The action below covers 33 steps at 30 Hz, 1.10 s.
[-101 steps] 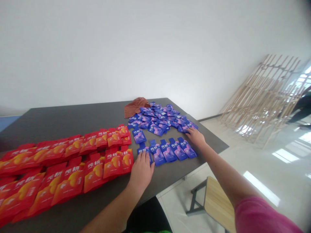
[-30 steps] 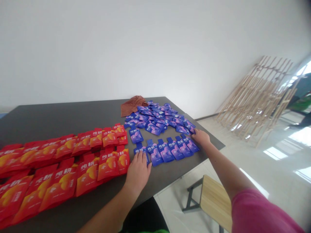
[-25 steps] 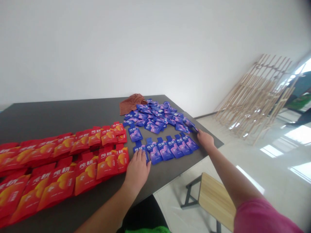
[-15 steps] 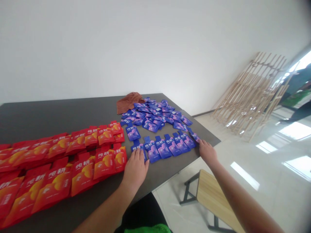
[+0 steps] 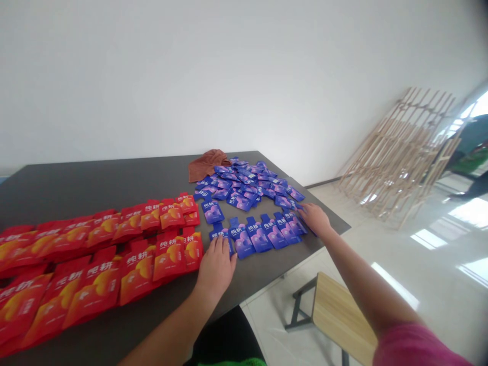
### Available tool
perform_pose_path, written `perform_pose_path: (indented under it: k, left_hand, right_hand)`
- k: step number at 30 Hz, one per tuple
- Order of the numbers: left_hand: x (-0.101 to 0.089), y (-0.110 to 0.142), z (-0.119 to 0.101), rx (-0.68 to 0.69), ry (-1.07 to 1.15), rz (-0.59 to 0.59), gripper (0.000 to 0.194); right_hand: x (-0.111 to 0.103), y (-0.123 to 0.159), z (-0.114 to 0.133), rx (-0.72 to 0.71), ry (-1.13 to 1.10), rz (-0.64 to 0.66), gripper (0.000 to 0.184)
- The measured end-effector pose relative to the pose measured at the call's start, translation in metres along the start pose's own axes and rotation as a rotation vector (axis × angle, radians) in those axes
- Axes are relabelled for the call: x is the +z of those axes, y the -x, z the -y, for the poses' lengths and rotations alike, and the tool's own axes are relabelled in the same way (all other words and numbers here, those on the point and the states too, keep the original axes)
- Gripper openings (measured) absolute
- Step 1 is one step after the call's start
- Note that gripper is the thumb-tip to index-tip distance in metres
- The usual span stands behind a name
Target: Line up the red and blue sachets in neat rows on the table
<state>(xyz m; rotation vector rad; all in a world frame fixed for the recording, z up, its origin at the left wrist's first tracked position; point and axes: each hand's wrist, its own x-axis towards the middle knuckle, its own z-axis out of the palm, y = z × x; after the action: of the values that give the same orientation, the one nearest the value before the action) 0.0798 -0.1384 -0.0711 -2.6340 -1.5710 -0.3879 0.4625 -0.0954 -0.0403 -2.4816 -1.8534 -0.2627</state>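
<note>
Flat blue-purple spouted pouches (image 5: 259, 237) lie overlapping in a short row near the table's front edge. My left hand (image 5: 216, 267) rests flat, fingers stretched, on the pouch (image 5: 219, 233) at the left end. At the right end my right hand (image 5: 315, 219) has its fingers closed on another blue pouch (image 5: 303, 224), which it largely covers. Behind the row a single pouch (image 5: 212, 211) lies by itself. A loose heap of the same pouches (image 5: 244, 185) spreads beyond it.
Two long rows of fuller red-orange pouches (image 5: 131, 272) cover the left of the dark table (image 5: 114, 178). A crumpled brown cloth (image 5: 208, 165) lies behind the heap. Below right stands a wooden-topped stool (image 5: 339, 310). Wooden racks (image 5: 400, 152) lean on the wall; a person (image 5: 473, 168) is partly visible beyond.
My right hand has drawn a blue pouch from the heap's right edge down to the row's right end, overlapping the last one. My left hand stays on its pouch. The view shifts slightly.
</note>
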Motion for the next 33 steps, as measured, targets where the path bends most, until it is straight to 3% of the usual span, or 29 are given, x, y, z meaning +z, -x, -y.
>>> perform_pose_path:
  k: [5, 10, 15, 18, 21, 24, 27, 30, 33]
  left_hand:
    - [0.001, 0.000, -0.001, -0.012, 0.007, 0.012, 0.051]
    - [0.003, 0.003, -0.002, -0.057, 0.030, -0.010, 0.049]
    - [-0.025, 0.001, -0.007, -0.019, -0.015, -0.095, 0.050]
    - [-0.053, -0.022, -0.004, 0.083, -0.010, -0.078, 0.047]
    - [-0.066, -0.071, 0.008, 0.174, -0.043, -0.013, 0.049]
    - [-0.050, -0.131, 0.022, 0.235, -0.076, 0.117, 0.060]
    - [-0.017, -0.183, 0.029, 0.272, -0.060, 0.283, 0.068]
    - [0.016, -0.217, 0.026, 0.346, -0.051, 0.347, 0.068]
    - [0.037, -0.238, 0.029, 0.395, -0.042, 0.374, 0.063]
  right_hand:
    - [0.013, -0.054, 0.039, -0.042, -0.087, 0.090, 0.041]
    - [0.024, -0.088, 0.067, -0.041, -0.160, 0.148, 0.035]
    - [0.026, -0.112, 0.084, -0.046, -0.259, 0.133, 0.035]
    - [0.025, -0.120, 0.089, -0.070, -0.329, 0.105, 0.035]
    - [0.021, -0.114, 0.092, -0.101, -0.410, 0.028, 0.040]
    - [0.018, -0.087, 0.100, -0.126, -0.490, -0.109, 0.047]
    - [0.017, -0.046, 0.117, -0.161, -0.561, -0.235, 0.047]
    - [0.019, -0.010, 0.137, -0.189, -0.620, -0.323, 0.045]
    - [0.022, 0.007, 0.149, -0.158, -0.715, -0.458, 0.040]
